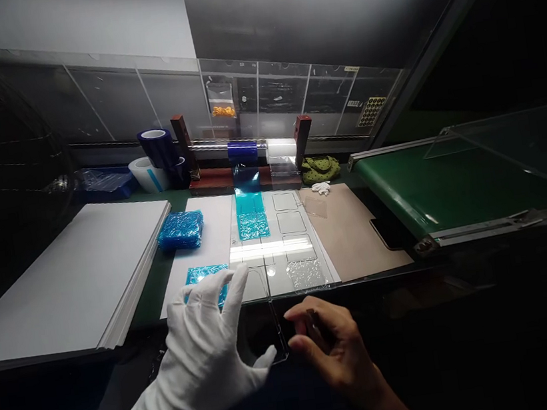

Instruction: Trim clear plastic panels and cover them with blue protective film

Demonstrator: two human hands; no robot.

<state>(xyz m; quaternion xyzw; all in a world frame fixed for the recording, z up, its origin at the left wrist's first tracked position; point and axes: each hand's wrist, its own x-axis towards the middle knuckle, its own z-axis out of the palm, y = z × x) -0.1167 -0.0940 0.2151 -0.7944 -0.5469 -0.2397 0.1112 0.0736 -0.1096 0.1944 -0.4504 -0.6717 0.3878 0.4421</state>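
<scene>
**Two hands hold a clear panel at the edge of a film-laminating bench**

At the bottom centre of the frame, the left hand (206, 348), in a white cotton glove, is spread wide, its fingers fanned upward and its thumb hooked under the lower edge of a clear rectangular panel (262, 321). The panel is nearly invisible against the dark foreground; only its thin bright edges show. The bare right hand (324, 343), just to the right, is narrowed to a pinch, with thumb and forefinger meeting at the panel's right edge. Something dark and slim lies between those fingers, too blurred to name.

Just above the hands, in the middle of the frame, a glossy work mat (279, 244) carries outlined rectangles. A strip of blue film (251, 213) runs down it from a roller stand (247, 161) at the back. A crinkled blue sheet (207, 279) lies just above the gloved fingers, and a wrapped blue stack (181, 230) sits to the upper left of it. A crinkled clear sheet (305, 273) lies on the mat's lower right.

A pile of white boards (71, 278) fills the left. Blue tape rolls (159, 149) stand at the upper left of the bench. A green conveyor belt (453, 191) stretches across the right, with a brown sheet (352, 231) between it and the mat.
</scene>
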